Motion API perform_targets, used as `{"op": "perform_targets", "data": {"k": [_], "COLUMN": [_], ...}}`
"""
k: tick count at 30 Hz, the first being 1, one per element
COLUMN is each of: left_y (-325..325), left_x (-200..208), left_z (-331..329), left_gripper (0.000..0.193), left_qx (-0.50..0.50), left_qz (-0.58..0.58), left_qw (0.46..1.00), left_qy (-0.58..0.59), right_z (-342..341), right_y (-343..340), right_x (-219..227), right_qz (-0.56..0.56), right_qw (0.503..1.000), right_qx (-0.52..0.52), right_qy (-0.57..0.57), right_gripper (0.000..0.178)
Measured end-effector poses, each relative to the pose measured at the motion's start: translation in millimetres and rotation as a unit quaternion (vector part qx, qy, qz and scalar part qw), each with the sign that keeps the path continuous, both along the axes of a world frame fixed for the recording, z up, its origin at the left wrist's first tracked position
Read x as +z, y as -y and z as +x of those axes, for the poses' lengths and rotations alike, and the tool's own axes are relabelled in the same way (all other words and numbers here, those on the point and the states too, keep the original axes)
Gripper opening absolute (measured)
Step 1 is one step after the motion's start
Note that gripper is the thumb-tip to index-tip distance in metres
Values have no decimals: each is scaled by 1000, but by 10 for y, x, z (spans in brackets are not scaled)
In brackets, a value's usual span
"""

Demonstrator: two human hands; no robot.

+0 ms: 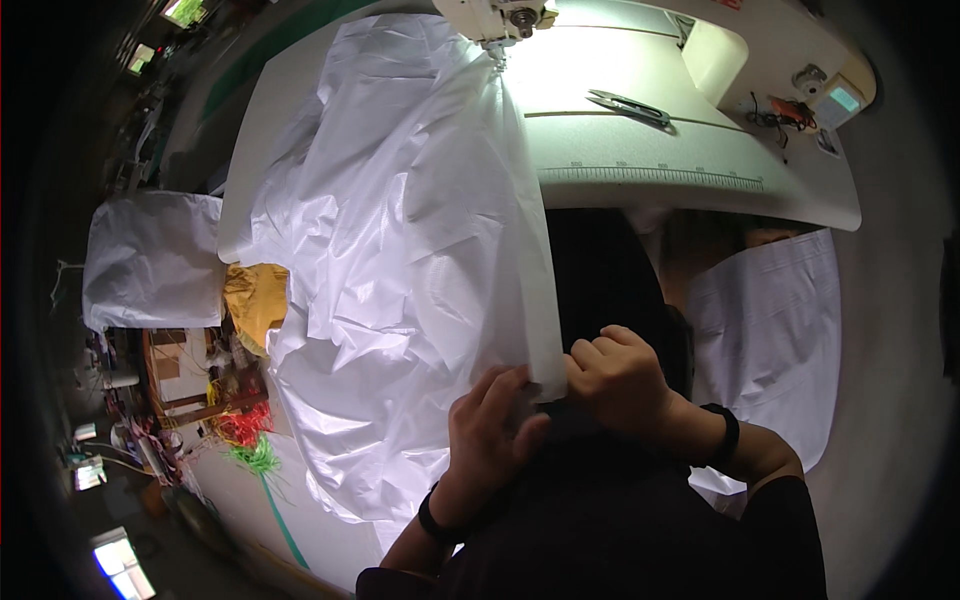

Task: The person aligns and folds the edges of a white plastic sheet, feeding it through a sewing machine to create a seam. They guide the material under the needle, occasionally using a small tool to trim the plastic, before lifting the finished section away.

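Observation:
A large sheet of thin, shiny white fabric (pixel 370 240) drapes over the sewing table and down its near side, crumpled on the left. Its straight right edge is folded into a strip (pixel 535 300) running from the sewing machine needle area (pixel 498 62) down toward me. My left hand (pixel 488 430) is at the lower end of this strip, its bent fingers on the fabric and the thumb partly apart. Closed in a fist, my right hand (pixel 618 380) grips the strip's corner just to the right. The fingertips of the right hand are hidden.
Black-handled thread snips (pixel 630 107) lie on the machine bed right of the needle. A printed ruler scale (pixel 660 172) runs along the table's front edge. More white fabric hangs at right (pixel 770 340) and far left (pixel 155 260). Yellow cloth (pixel 258 305) and red strands (pixel 245 425) lie left.

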State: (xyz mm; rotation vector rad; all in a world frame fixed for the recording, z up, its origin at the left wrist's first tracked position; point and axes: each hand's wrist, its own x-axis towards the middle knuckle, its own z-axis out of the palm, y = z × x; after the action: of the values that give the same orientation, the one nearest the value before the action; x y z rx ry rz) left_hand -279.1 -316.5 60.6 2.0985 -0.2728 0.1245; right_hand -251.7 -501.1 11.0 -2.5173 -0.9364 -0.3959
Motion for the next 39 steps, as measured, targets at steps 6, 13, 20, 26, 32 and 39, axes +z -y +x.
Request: {"op": "perform_targets", "data": {"k": [6, 13, 20, 26, 32, 39], "left_y": [-11, -166, -309, -315, -314, 165], "left_x": [51, 173, 360, 348, 459, -14], "left_z": [24, 234, 464, 532, 844, 454], "left_gripper": [16, 16, 24, 22, 19, 24], "left_qx": [23, -105, -280, -304, -273, -319], "left_qz": [65, 159, 277, 293, 323, 77], "left_qw": [995, 968, 912, 901, 901, 933], "left_qy": [-77, 162, 114, 102, 93, 145], "right_z": [171, 704, 931, 1330, 1707, 1280], "right_y": [-75, -196, -418, -484, -672, -526], "right_x": [220, 454, 71, 12, 251, 69], "right_qz": [-114, 305, 587, -19, -67, -17], "right_qw": [992, 759, 620, 965, 963, 964], "right_qx": [34, 19, -75, -190, -209, -212], "right_qy": [-30, -575, -515, -178, -155, -160], "right_gripper": [21, 35, 58, 58, 55, 60]}}
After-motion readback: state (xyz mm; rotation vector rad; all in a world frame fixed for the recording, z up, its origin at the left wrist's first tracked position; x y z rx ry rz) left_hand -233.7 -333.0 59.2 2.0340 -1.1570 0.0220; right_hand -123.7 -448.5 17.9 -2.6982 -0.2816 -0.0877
